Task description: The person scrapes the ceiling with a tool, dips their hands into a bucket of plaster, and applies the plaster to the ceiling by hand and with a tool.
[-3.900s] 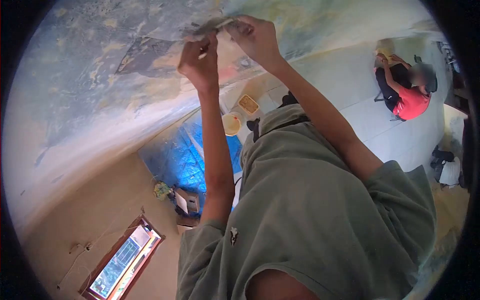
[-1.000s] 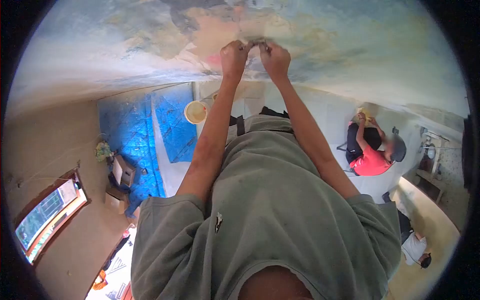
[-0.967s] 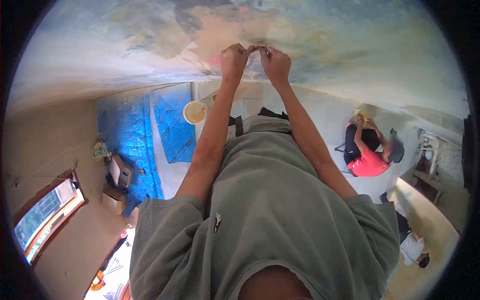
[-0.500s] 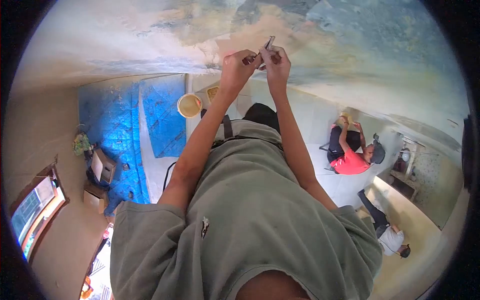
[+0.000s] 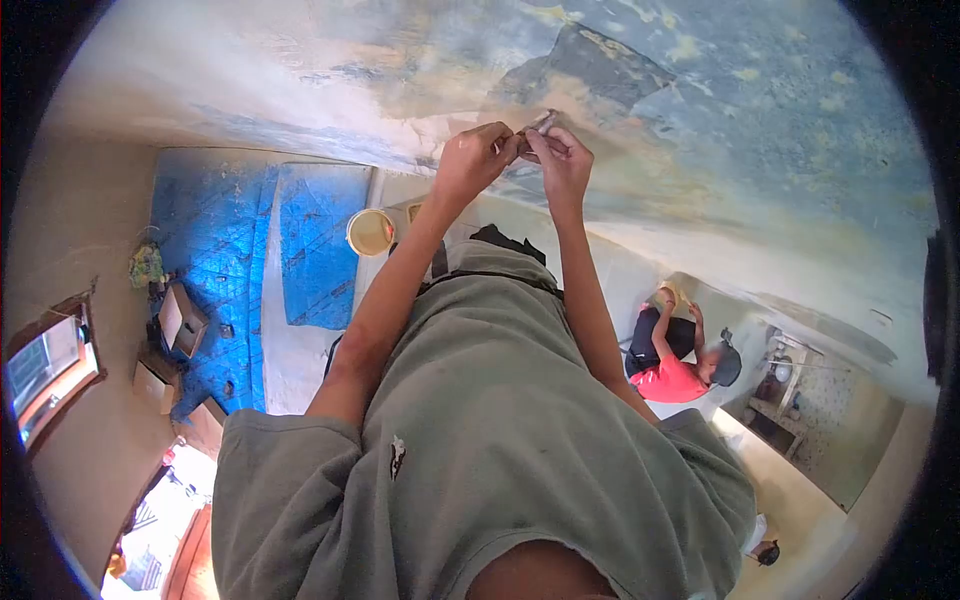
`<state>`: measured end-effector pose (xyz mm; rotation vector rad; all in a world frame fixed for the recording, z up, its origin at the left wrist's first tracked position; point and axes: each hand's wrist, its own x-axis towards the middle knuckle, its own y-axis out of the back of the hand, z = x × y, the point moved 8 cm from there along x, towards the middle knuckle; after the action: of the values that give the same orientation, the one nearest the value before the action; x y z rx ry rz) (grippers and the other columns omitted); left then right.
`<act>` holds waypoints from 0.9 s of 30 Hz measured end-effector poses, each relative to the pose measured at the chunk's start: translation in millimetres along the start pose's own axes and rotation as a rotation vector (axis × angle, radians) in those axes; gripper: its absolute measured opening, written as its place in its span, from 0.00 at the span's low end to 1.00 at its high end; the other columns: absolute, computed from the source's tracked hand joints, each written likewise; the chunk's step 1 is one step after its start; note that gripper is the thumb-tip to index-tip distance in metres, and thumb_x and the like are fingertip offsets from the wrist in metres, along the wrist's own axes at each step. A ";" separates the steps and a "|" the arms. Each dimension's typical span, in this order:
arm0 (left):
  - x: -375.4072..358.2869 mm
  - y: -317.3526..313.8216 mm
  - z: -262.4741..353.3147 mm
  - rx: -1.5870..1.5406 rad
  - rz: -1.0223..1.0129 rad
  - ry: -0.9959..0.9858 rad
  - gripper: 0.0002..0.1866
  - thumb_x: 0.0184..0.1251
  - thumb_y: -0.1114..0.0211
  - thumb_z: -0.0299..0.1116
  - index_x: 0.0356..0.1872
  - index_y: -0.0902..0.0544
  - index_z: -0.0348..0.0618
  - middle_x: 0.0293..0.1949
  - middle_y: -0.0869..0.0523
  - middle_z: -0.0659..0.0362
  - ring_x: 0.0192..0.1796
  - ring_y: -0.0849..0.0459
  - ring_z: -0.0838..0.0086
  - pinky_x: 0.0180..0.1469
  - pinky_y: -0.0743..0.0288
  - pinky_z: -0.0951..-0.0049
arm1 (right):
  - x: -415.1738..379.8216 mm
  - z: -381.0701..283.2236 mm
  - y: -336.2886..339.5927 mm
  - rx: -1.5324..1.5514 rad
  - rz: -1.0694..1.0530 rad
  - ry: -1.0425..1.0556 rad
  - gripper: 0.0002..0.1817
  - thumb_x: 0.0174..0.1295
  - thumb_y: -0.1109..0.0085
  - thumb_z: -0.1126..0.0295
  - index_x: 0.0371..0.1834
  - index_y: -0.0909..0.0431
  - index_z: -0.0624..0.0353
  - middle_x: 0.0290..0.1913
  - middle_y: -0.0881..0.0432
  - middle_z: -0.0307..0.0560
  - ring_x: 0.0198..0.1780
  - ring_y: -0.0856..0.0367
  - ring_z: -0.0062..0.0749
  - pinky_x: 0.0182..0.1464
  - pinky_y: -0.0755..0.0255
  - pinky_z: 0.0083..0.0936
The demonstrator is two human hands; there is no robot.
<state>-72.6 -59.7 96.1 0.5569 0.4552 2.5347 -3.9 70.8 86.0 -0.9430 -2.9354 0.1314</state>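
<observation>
In front of the patchy painted wall (image 5: pixel 400 90), both of my hands meet close together. My right hand (image 5: pixel 564 172) is closed around a small slim object (image 5: pixel 545 121) with a pale, metallic-looking tip poking up past the fingers. Thumb and fingers of my left hand (image 5: pixel 468 162) are pinched against the near side of that object, touching or almost touching the right fingertips. Whatever the left fingers grip is too small to make out. Most of the slim object is covered by my fingers, so its kind does not show.
A round bucket (image 5: pixel 371 232) stands on the floor beyond my left forearm, near a blue sheet (image 5: pixel 320 250). Cardboard boxes (image 5: pixel 183 320) lie at the left. At the right a person in a red shirt (image 5: pixel 672 380) sits low; another person (image 5: pixel 765 550) is partly visible behind.
My hands appear slightly lower in the view, still together on the slim object. The view has shifted, showing more of the wall's dark grey patch. The second person is now mostly hidden.
</observation>
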 end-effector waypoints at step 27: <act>-4.6 -47.2 8.2 -0.397 -0.201 0.042 0.14 0.50 0.23 0.33 0.36 0.17 0.40 0.29 0.16 0.62 0.28 0.20 0.79 0.32 0.25 0.78 | -54.6 -31.7 26.2 -1.028 0.136 0.269 0.15 0.48 0.30 0.69 0.38 0.22 0.53 0.35 0.20 0.41 0.39 0.24 0.39 0.41 0.28 0.34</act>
<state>-46.4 -21.8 82.3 0.2920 0.0138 2.3570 58.1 62.2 113.4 -1.0824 -2.5712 -1.4722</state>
